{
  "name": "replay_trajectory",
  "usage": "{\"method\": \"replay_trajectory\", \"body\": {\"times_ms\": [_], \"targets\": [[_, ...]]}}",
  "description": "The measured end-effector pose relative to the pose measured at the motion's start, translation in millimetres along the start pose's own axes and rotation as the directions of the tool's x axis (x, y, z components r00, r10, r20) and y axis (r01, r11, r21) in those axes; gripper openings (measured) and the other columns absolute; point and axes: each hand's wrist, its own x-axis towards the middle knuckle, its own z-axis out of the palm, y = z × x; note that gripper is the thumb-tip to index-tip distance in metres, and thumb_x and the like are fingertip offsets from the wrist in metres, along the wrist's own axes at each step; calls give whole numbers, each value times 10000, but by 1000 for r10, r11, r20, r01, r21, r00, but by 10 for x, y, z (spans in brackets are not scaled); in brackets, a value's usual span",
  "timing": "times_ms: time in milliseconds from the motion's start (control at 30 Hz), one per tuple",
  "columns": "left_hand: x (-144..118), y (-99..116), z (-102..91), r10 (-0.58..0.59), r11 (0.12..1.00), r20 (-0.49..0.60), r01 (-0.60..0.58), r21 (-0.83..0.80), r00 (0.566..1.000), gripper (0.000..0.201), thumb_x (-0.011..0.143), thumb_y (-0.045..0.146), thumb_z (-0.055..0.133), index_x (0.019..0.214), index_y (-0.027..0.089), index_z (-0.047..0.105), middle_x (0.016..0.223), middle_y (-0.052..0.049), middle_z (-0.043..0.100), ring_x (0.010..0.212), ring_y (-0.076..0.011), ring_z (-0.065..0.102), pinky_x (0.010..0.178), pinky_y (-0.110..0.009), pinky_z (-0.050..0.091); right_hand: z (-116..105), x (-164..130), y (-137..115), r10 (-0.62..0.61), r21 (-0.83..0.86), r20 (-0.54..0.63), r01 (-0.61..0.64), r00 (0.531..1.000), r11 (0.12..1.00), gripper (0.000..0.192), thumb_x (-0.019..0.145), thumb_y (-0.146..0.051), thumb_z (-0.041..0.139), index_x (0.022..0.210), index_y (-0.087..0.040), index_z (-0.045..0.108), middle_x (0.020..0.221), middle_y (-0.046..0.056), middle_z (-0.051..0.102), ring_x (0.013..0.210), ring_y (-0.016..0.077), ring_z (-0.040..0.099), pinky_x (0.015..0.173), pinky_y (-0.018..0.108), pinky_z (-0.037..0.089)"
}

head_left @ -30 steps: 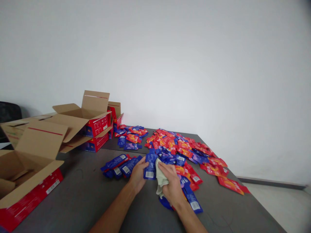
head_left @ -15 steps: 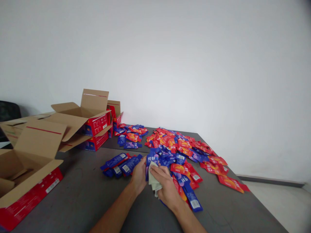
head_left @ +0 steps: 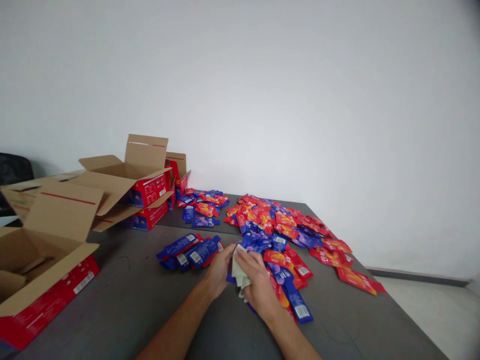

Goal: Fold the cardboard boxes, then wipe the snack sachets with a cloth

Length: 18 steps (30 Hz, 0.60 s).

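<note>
My left hand (head_left: 219, 272) is closed on the edge of a blue pouch (head_left: 230, 276), held just above the table near its middle. A pale, crumpled cloth (head_left: 239, 272) is gripped in my right hand (head_left: 255, 281) and pressed over the front of that pouch, hiding most of it. To the left of my hands lies a small stack of blue and red pouches (head_left: 191, 252), labels facing up. Just right of my hands, blue and red pouches (head_left: 290, 272) overlap in a loose heap.
A big pile of red and blue pouches (head_left: 262, 217) spreads toward the table's right edge, with a smaller pile (head_left: 206, 200) farther back. Open red cartons (head_left: 48, 297) with raised brown flaps line the left side. A white wall (head_left: 285, 100) stands behind the dark table (head_left: 123, 295).
My right hand has moved the cloth up over the pouch, covering the printed lettering that showed before. The left hand keeps hold of the pouch in nearly the same spot.
</note>
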Motion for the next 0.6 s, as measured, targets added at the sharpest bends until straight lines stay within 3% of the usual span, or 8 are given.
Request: {"method": "replay_trajectory", "body": {"times_ms": [100, 167, 267, 367, 433, 500, 600], "targets": [[20, 76, -29, -3, 1000, 47, 4, -31, 999, 397, 821, 456, 583, 994, 115, 692, 812, -84, 725, 752, -216, 682, 714, -309, 521, 15, 31, -148, -82, 35, 140, 78, 987, 996, 883, 566, 58, 445, 1373, -289, 535, 1387, 31, 571, 1222, 234, 501, 1056, 458, 427], [32, 107, -55, -1, 1000, 60, 2, -22, 998, 396, 824, 448, 572, 994, 112, 694, 808, -84, 726, 738, -211, 680, 708, -305, 520, 23, 32, -187, -113, 60, 162, 105, 980, 993, 853, 570, 49, 458, 1352, -278, 559, 1357, 42, 596, 1191, 237, 523, 1035, 450, 443], [47, 119, -121, 32, 999, 52, -34, 35, 998, 409, 832, 439, 545, 1033, 115, 695, 853, -88, 732, 792, -221, 683, 736, -308, 519, 20, 2, -116, -105, 85, 69, 99, 992, 991, 809, 599, 49, 453, 1323, -286, 584, 1302, 42, 631, 1157, 232, 541, 1000, 444, 468], [63, 129, -222, 208, 957, -14, -200, 212, 978, 412, 840, 389, 534, 1144, 153, 681, 1008, -89, 728, 990, -247, 656, 873, -337, 491, -34, -32, 45, -12, 63, -89, 18, 996, 998, 820, 594, 68, 419, 1315, -283, 591, 1307, 38, 622, 1165, 230, 529, 985, 438, 477], [76, 142, -297, 379, 827, -16, -331, 454, 925, 398, 836, 340, 557, 1188, 198, 679, 1149, -79, 693, 1149, -254, 584, 1009, -361, 412, -103, -38, 156, 41, 25, -163, -37, 986, 999, 833, 568, 72, 404, 1299, -271, 606, 1293, 38, 631, 1147, 238, 533, 979, 449, 476], [96, 150, -372, 515, 593, 55, -402, 698, 855, 393, 829, 309, 586, 1205, 243, 679, 1247, -71, 642, 1234, -257, 514, 1091, -381, 323, -189, -31, 255, 78, -18, -197, -84, 977, 996, 821, 545, 69, 398, 1260, -256, 639, 1252, 38, 657, 1106, 243, 552, 962, 452, 481], [137, 142, -493, 615, 217, 120, -314, 924, 779, 399, 817, 282, 609, 1211, 270, 676, 1304, -97, 584, 1249, -296, 473, 1096, -449, 285, -331, -18, 379, 135, -81, -208, -154, 969, 985, 769, 541, 58, 408, 1199, -230, 682, 1207, 41, 684, 1068, 245, 569, 942, 432, 490]]}}
